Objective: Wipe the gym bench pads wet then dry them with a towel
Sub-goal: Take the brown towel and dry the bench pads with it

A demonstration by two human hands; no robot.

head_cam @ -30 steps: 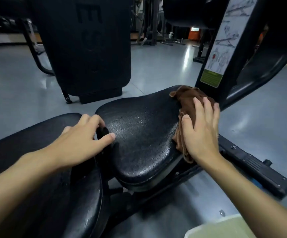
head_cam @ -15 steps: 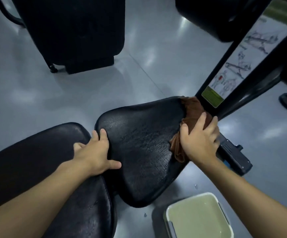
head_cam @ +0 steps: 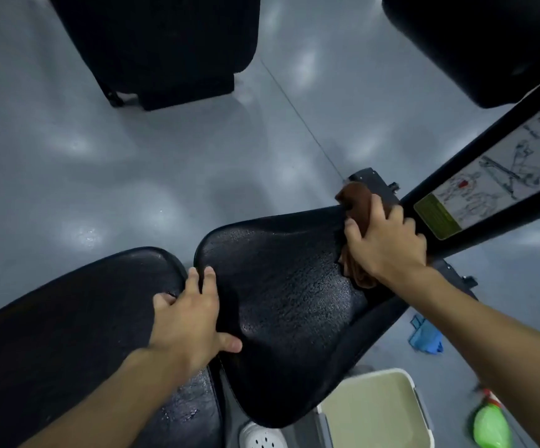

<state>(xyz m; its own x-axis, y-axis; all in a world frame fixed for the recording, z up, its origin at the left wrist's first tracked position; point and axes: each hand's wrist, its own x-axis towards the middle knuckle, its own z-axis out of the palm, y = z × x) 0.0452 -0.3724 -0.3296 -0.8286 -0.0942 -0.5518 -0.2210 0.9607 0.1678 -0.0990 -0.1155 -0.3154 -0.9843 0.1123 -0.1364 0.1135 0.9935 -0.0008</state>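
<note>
— Where is the cloth?

— The brown cloth (head_cam: 357,203) is bunched at the far right corner of the seat pad (head_cam: 281,305), just beside the black frame post with the instruction sticker (head_cam: 488,185). The right hand (head_cam: 386,245) grips it, fingers curled over the top and thumb against its near side.

— And the other hand?

— The left hand (head_cam: 187,321) lies flat on the seat pad's left edge. Its thumb is spread wide and two fingers are straight along the gap next to the back pad (head_cam: 68,318). It holds nothing.

— How do the pads look?

— Both are black and beaded with wet droplets that shine.

— What is on the floor?

— A pale bucket (head_cam: 420,412) is near right, partly under the seat pad. A blue rag (head_cam: 425,337) and a blurred green bottle (head_cam: 491,428) lie further right.
</note>
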